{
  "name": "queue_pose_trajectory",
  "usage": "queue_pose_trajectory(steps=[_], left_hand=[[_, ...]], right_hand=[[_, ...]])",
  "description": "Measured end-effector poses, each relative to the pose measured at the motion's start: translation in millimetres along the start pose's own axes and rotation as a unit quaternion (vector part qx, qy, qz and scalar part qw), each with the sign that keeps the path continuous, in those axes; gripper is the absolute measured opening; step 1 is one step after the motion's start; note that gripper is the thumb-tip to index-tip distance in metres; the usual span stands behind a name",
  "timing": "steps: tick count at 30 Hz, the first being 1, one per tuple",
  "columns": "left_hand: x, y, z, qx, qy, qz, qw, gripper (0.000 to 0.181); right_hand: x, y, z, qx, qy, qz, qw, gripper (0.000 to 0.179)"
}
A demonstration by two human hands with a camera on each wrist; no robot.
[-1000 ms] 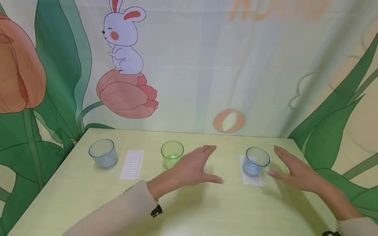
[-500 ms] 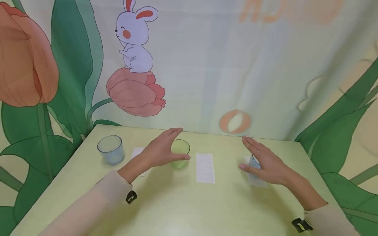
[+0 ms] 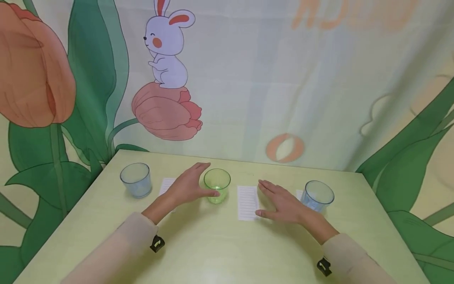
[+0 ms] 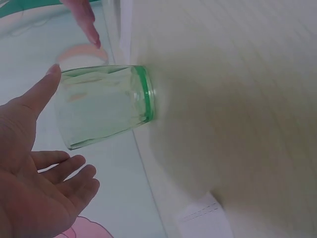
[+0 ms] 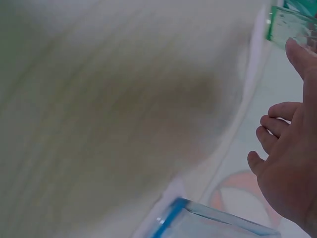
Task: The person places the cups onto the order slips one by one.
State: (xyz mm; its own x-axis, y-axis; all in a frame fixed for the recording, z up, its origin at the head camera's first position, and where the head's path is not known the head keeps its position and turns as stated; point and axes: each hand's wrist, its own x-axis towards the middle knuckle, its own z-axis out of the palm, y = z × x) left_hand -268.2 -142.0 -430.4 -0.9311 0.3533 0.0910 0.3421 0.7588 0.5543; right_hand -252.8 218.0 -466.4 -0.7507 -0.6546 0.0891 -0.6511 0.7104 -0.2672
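A green glass cup (image 3: 220, 181) stands upright near the table's middle. My left hand (image 3: 188, 185) is at its left side, thumb and fingers spread wide apart; in the left wrist view the thumb reaches along the green cup (image 4: 101, 104) near its rim, and whether it touches I cannot tell. My right hand (image 3: 281, 203) hovers over the right edge of a lined paper slip (image 3: 246, 203), its fingers extended and holding nothing. Behind its wrist a blue glass cup (image 3: 319, 193) stands on another slip, partly hidden by the forearm.
A second blue glass cup (image 3: 136, 181) stands at the table's left. Beside it lies a paper slip (image 3: 166, 184), partly covered by my left hand. A printed curtain (image 3: 230, 79) hangs behind the far edge of the pale table (image 3: 213, 248).
My left hand has moved left to the green cup's left side. My right hand has passed over the right blue cup toward the middle slip. The cups stay in place; the view has shifted slightly.
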Motion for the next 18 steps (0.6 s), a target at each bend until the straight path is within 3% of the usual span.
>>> queue_pose_trajectory(steps=[12,18], left_hand=[[6.9,-5.7,8.5,-0.057,-0.010,0.021,0.9981,0.099],[6.3,-6.3,13.9,-0.133,-0.011,-0.001,0.9911,0.091]], right_hand=[[0.8,6.2,21.4,-0.005,-0.067,0.012,0.9977,0.096],[0.3,8.8,26.8,0.011,-0.064,0.019,0.9977,0.097]])
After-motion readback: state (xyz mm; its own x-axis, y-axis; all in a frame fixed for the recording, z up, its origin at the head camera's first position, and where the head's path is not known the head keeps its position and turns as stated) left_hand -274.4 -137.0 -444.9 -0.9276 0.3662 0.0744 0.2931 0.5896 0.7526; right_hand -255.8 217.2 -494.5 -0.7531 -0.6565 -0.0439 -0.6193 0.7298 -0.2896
